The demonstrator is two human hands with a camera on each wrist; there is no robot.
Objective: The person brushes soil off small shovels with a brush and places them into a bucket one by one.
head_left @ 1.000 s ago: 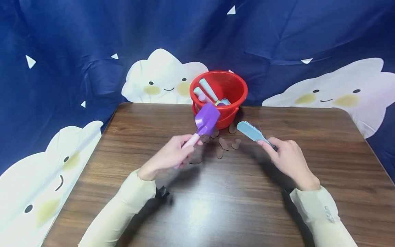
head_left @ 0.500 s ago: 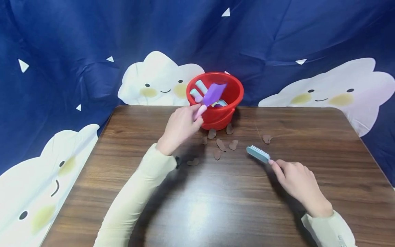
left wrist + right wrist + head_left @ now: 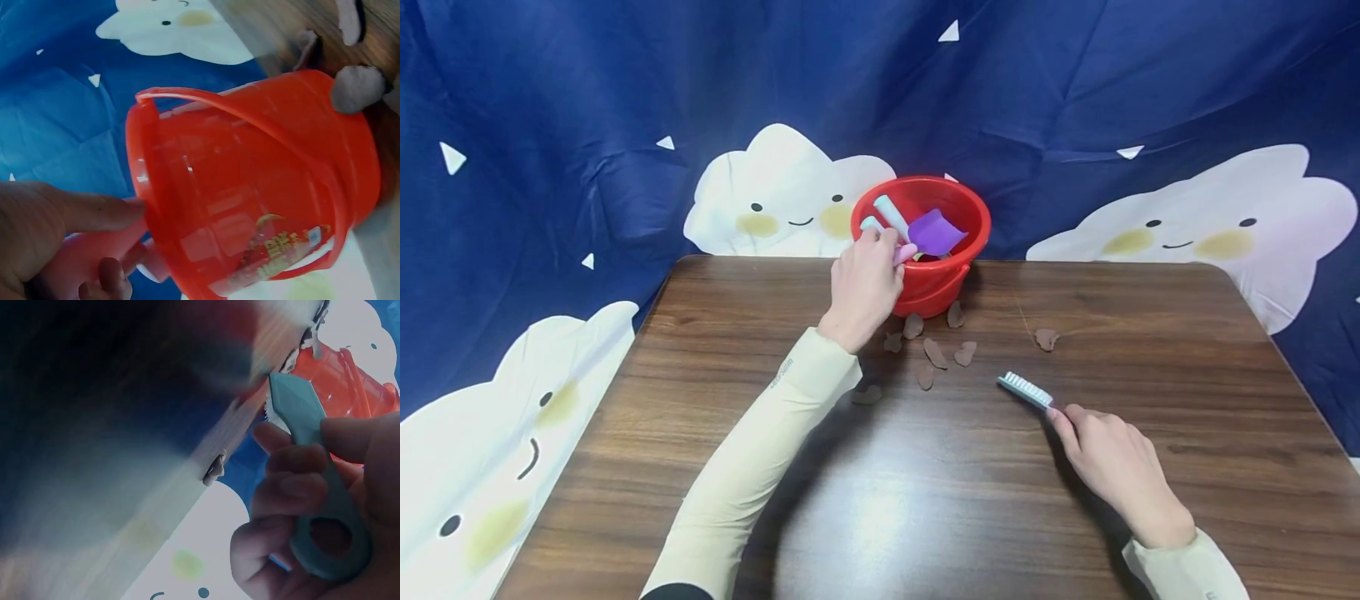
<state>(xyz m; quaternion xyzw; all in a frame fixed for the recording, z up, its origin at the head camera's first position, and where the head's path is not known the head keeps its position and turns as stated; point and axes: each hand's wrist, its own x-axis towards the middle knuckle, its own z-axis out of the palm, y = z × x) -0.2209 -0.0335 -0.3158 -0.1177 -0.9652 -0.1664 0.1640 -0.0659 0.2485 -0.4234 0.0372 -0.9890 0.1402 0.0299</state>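
Note:
In the head view, my left hand (image 3: pixel 865 287) grips the pink handle of a toy shovel (image 3: pixel 936 232). Its purple blade is over the mouth of a red bucket (image 3: pixel 938 290), at the table's far edge. The left wrist view shows the thumb by the bucket's rim (image 3: pixel 140 169); much of the shovel is out of sight there. My right hand (image 3: pixel 1120 467) holds a light blue brush (image 3: pixel 1026 390) by its handle, white bristles facing up and away. From the right wrist, the brush handle (image 3: pixel 331 487) lies between thumb and curled fingers.
Several thin brown pieces (image 3: pixel 935 353) lie on the wooden table (image 3: pixel 970 483) before the bucket, and another brown piece (image 3: pixel 1046 339) lies farther right. Pale blue handles (image 3: pixel 891 215) stick up inside the bucket. A blue curtain (image 3: pixel 820 67) with clouds hangs behind.
My left hand has carried the shovel forward from above the table to the bucket's mouth, tilting the blade rightward. My right hand has drawn back with the brush, whose bristles have turned upward.

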